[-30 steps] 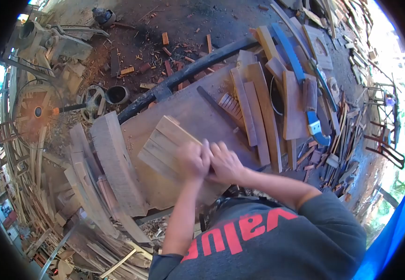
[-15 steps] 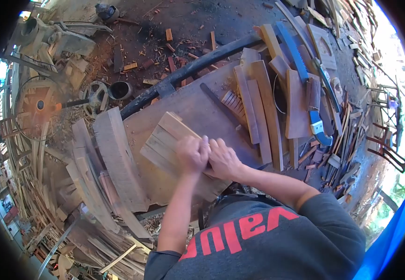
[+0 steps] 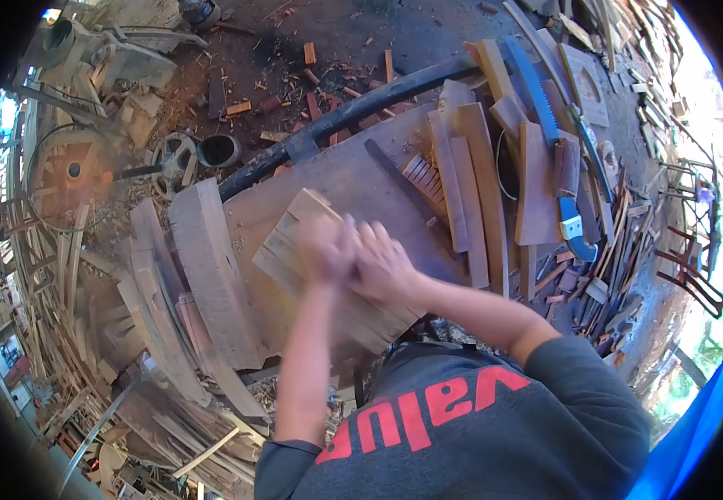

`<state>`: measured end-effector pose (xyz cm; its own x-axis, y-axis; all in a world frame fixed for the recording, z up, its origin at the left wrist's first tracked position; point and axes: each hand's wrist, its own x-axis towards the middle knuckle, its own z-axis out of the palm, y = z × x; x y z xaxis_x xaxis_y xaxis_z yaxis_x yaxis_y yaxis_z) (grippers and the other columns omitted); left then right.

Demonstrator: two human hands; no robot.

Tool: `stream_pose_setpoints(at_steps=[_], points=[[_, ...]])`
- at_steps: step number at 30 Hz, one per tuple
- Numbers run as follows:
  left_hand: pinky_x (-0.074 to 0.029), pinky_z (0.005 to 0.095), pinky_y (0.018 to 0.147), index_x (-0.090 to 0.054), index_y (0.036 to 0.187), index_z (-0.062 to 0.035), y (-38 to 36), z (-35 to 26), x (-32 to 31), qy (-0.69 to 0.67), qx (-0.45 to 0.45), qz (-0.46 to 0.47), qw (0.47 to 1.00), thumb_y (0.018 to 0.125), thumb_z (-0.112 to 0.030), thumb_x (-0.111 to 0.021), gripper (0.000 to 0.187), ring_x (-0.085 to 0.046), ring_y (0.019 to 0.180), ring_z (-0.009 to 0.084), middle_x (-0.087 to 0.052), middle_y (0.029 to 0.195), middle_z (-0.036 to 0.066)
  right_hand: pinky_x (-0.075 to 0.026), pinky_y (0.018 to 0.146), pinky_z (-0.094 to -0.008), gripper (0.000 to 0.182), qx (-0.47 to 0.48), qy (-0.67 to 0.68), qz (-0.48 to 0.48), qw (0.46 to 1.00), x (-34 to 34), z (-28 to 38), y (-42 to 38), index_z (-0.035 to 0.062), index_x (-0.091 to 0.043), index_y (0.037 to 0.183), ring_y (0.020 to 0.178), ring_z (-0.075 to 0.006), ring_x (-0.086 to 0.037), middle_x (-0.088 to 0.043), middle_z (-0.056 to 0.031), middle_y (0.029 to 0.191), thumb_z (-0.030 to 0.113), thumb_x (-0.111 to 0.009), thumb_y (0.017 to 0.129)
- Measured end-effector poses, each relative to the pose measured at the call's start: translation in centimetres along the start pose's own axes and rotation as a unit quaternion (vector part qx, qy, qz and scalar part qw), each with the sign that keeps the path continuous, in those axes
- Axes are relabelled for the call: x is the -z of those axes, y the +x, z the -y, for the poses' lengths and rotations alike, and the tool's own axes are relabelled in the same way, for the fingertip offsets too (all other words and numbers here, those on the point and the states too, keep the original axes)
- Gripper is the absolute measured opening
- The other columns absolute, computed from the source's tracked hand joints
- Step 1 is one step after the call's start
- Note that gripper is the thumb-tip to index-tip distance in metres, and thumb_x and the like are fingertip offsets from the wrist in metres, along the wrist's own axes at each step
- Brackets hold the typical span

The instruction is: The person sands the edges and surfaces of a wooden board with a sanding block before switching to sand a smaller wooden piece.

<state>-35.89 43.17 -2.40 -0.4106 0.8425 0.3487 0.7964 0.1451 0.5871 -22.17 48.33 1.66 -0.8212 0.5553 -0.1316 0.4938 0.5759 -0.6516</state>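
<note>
Several narrow wooden boards (image 3: 282, 243) lie side by side at a slant on the workbench (image 3: 336, 171), running from its middle toward my body. My right hand (image 3: 385, 265) is closed over their right side, fingers curled on the wood. Close beside it, touching or nearly so, my left hand (image 3: 325, 248) is a fist above the boards. Motion blurs the left fingers, and whatever they hold is hidden.
Long planks (image 3: 211, 267) lie along the bench's left side. To the right are more boards (image 3: 485, 200) and a blue-handled handsaw (image 3: 537, 96). A dark beam (image 3: 345, 117) borders the far edge. Wood scraps (image 3: 239, 108) litter the floor beyond, near a spoked wheel (image 3: 176, 167).
My left fist has shifted slightly left and up along the boards and is more blurred. My right hand has moved slightly left and up too. The view has tilted a little.
</note>
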Motion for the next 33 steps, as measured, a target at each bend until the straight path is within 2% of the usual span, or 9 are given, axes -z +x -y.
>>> stream_pose_setpoints(at_steps=[2, 4, 7, 11, 16, 18, 21, 25, 33], points=[[-0.038, 0.0471, 0.059, -0.046, 0.056, -0.0090, 4.2, 3.7, 0.9, 0.031, 0.031, -0.021, 0.999, 0.095, -0.018, -0.064, 0.044, -0.050, 0.059, 0.0339, -0.049, 0.060, 0.011, -0.056, 0.078, -0.0407, 0.069, 0.050, -0.016, -0.082, 0.995, -2.1, 0.3, 5.7, -0.0016, -0.054, 0.130, 0.103, -0.0326, -0.055, -0.056, -0.0173, 0.108, 0.032, -0.073, 0.072], [-0.038, 0.0475, 0.060, -0.045, 0.056, -0.0088, 5.4, 4.8, 0.8, 0.020, 0.041, -0.067, 0.997, 0.098, -0.023, -0.062, 0.047, -0.050, 0.059, 0.0345, -0.048, 0.061, 0.013, -0.056, 0.079, -0.0422, 0.064, 0.028, -0.006, 0.018, 0.999, -0.4, 0.9, 8.2, 0.0003, -0.057, 0.123, 0.104, -0.0325, -0.056, -0.056, -0.0170, 0.111, 0.031, -0.074, 0.070], [-0.038, 0.0467, 0.059, -0.044, 0.056, -0.0092, -0.5, 0.2, -0.5, 0.034, 0.140, -0.058, 0.988, 0.097, -0.024, -0.063, 0.047, -0.049, 0.058, 0.0337, -0.046, 0.060, 0.012, -0.056, 0.077, -0.0427, 0.068, 0.059, -0.039, 0.017, 0.997, 0.9, -0.2, 1.6, 0.0003, -0.057, 0.126, 0.103, -0.0324, -0.056, -0.057, -0.0172, 0.111, 0.032, -0.076, 0.068], [-0.034, 0.0442, 0.052, -0.042, 0.059, -0.0088, -7.9, -7.5, -0.5, 0.003, 0.047, -0.014, 0.999, 0.097, -0.021, -0.065, 0.046, -0.046, 0.055, 0.0309, -0.042, 0.060, 0.011, -0.055, 0.081, -0.0408, 0.077, 0.024, 0.002, 0.129, 0.991, 0.9, -2.6, -8.4, 0.0000, -0.054, 0.134, 0.105, -0.0316, -0.055, -0.056, -0.0175, 0.114, 0.034, -0.078, 0.069], [-0.037, 0.0487, 0.055, -0.047, 0.059, -0.0082, 0.2, 1.8, 0.3, -0.006, 0.108, -0.044, 0.993, 0.095, -0.025, -0.065, 0.044, -0.049, 0.056, 0.0353, -0.049, 0.061, 0.014, -0.054, 0.085, -0.0426, 0.060, 0.075, -0.028, -0.056, 0.995, -1.9, -0.2, 2.4, 0.0017, -0.057, 0.121, 0.108, -0.0335, -0.055, -0.056, -0.0187, 0.115, 0.032, -0.075, 0.072], [-0.037, 0.0482, 0.055, -0.047, 0.059, -0.0074, 2.7, 3.5, 1.1, 0.043, 0.078, -0.060, 0.994, 0.097, -0.029, -0.063, 0.047, -0.051, 0.057, 0.0353, -0.049, 0.062, 0.014, -0.051, 0.090, -0.0452, 0.055, 0.037, -0.008, 0.038, 0.999, -0.6, 1.3, 7.7, 0.0030, -0.058, 0.117, 0.113, -0.0347, -0.053, -0.056, -0.0195, 0.120, 0.030, -0.073, 0.072], [-0.034, 0.0480, 0.052, -0.044, 0.057, -0.0082, -0.8, 0.8, -0.8, 0.012, 0.215, -0.116, 0.970, 0.098, -0.031, -0.063, 0.051, -0.047, 0.053, 0.0347, -0.045, 0.058, 0.013, -0.053, 0.084, -0.0443, 0.057, 0.122, -0.069, 0.013, 0.990, 0.1, -0.6, 2.9, 0.0019, -0.059, 0.116, 0.109, -0.0350, -0.055, -0.057, -0.0200, 0.118, 0.031, -0.075, 0.069], [-0.036, 0.0456, 0.052, -0.046, 0.057, -0.0101, -9.0, -8.4, -0.7, 0.036, 0.115, -0.082, 0.989, 0.092, -0.024, -0.068, 0.043, -0.049, 0.056, 0.0321, -0.045, 0.061, 0.011, -0.054, 0.077, -0.0431, 0.074, 0.121, -0.037, 0.114, 0.985, 0.9, -3.3, -8.0, -0.0021, -0.057, 0.130, 0.103, -0.0342, -0.056, -0.055, -0.0170, 0.108, 0.032, -0.079, 0.067], [-0.041, 0.0469, 0.061, -0.049, 0.058, -0.0074, -1.0, 1.0, 0.8, 0.063, 0.165, -0.112, 0.978, 0.094, -0.025, -0.064, 0.043, -0.053, 0.062, 0.0331, -0.050, 0.064, 0.013, -0.050, 0.080, -0.0463, 0.065, 0.159, -0.069, 0.050, 0.984, -1.2, -0.1, 3.5, 0.0018, -0.060, 0.118, 0.102, -0.0345, -0.055, -0.057, -0.0165, 0.105, 0.038, -0.081, 0.069]])
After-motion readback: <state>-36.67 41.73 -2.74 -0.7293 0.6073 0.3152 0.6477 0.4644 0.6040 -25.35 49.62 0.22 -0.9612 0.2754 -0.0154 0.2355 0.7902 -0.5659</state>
